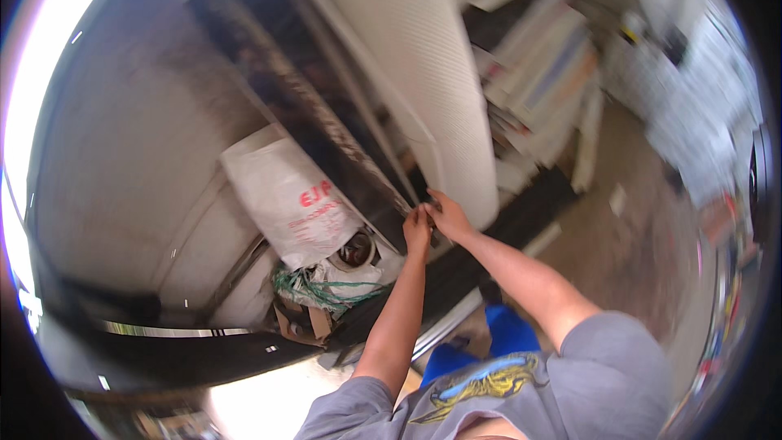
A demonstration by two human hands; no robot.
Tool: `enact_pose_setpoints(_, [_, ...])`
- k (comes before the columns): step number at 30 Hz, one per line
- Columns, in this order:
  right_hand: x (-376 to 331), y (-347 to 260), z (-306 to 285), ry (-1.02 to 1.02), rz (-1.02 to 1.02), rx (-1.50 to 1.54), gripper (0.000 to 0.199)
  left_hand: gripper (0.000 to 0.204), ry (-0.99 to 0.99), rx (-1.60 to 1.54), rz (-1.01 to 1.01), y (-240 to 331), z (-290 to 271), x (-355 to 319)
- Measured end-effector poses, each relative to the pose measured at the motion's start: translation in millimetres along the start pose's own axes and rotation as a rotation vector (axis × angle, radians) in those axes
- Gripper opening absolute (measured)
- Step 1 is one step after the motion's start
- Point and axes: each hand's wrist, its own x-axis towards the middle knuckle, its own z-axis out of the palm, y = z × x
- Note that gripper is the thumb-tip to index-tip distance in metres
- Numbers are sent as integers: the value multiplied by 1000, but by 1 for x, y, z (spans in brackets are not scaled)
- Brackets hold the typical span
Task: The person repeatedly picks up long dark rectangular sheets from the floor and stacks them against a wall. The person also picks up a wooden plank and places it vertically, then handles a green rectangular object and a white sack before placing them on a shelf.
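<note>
My left hand [418,226] and my right hand [448,217] meet close together near the picture's middle, fingers closed. They are at the lower end of a long dark board [326,81] with a rough, brown, worn edge [326,118]. What the fingers pinch there is small and dark, and blur keeps me from making it out. Just right of the board and beyond my right hand leans a tall off-white panel [432,57] with a fine ribbed texture. To the left of my left hand, a white sack [285,195] with red print rests against the board.
Below the sack lie a roll with a dark centre [356,251], tangled green cord [318,289] and a piece of cardboard [297,322]. Stacked flat boards or cartons [542,73] lean behind the panel. A dark ledge [529,208] runs beside my forearms. Pale wrapped material [692,114] stands far right.
</note>
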Motion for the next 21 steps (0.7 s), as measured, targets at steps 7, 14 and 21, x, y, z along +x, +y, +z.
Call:
enact_pose_setpoints(7, [-190, 20, -55, 399, 250, 48, 47, 37, -529, 25, -145, -6, 46, -149])
enact_pose_setpoints(14, [-385, 51, -95, 861, 385, -45, 46, 34, -1095, 228, -111, -54, 100, -290])
enact_pose_setpoints(21, [-566, 55, -107, 1246, 619, 49, 48, 37, -1548, 364, 84, -98, 135, -443])
